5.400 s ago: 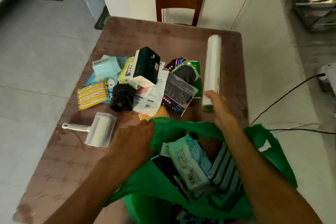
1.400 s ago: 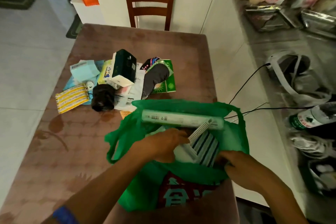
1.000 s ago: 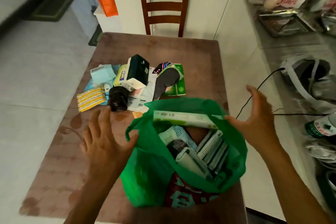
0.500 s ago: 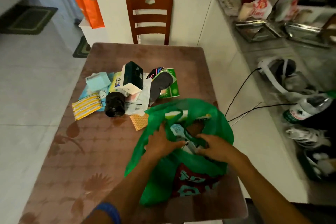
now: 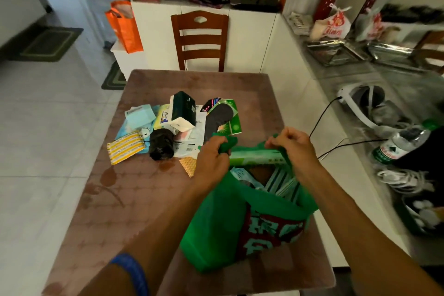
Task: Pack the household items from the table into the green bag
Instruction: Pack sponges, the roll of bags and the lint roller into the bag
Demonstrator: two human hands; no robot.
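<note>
The green bag (image 5: 216, 228) with a red print stands at the near right of the brown table (image 5: 134, 199). My left hand (image 5: 212, 158) grips the bag's far rim on the left, and my right hand (image 5: 292, 145) grips the same rim on the right. A white-green roll (image 5: 254, 157) lies across the bag's mouth between my hands, above several packets inside. On the table beyond lie a dark green box (image 5: 183, 110), a black roll (image 5: 160, 144), a yellow striped cloth (image 5: 125, 148), a light blue pack (image 5: 140, 115) and a dark insole pack (image 5: 219, 118).
A wooden chair (image 5: 199, 41) stands at the table's far edge, with an orange bag (image 5: 125, 26) to its left. On the right a counter holds a plastic bottle (image 5: 398, 145), trays and a black cable (image 5: 322, 115). The floor lies to the left.
My hands came out of the bag's opening and now clutch its far rim. The view has tilted up, showing more of the room.
</note>
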